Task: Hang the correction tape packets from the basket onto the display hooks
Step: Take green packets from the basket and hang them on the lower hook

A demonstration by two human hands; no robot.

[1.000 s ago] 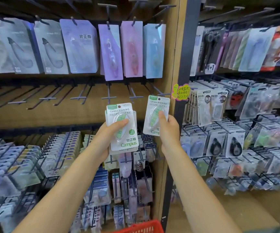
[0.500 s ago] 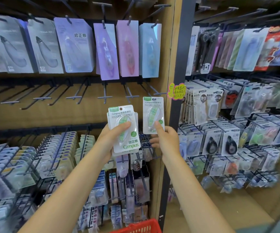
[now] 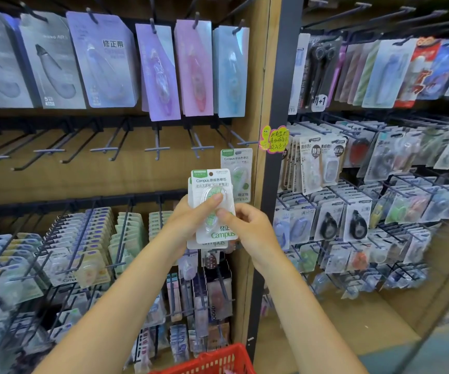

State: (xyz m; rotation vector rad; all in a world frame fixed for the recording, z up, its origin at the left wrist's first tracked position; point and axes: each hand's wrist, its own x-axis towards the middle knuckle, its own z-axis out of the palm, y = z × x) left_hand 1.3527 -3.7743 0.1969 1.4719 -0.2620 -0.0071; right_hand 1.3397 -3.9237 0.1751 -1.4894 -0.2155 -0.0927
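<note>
My left hand [image 3: 188,222] grips a small stack of white-and-green Campus correction tape packets [image 3: 212,190], thumb across the front blister. From the right, my right hand [image 3: 253,233] pinches the lower right edge of the front packet with thumb and curled fingers. Behind the stack, one more Campus packet [image 3: 238,171] hangs free of both hands below the rightmost hook [image 3: 242,143] of the middle row. Along that row to the left, the other display hooks [image 3: 157,149] are bare. At the bottom edge, the rim of the red basket [image 3: 212,360] shows.
Large carded correction tapes [image 3: 161,74] hang on the row above. Below, wire racks [image 3: 88,238] are packed with small packets. A wooden post with a black upright [image 3: 272,184] separates this panel from a crowded right-hand display [image 3: 366,184].
My right hand let go of the single packet, which now hangs at the rightmost middle hook. It then came down and left to pinch the front packet of the stack.
</note>
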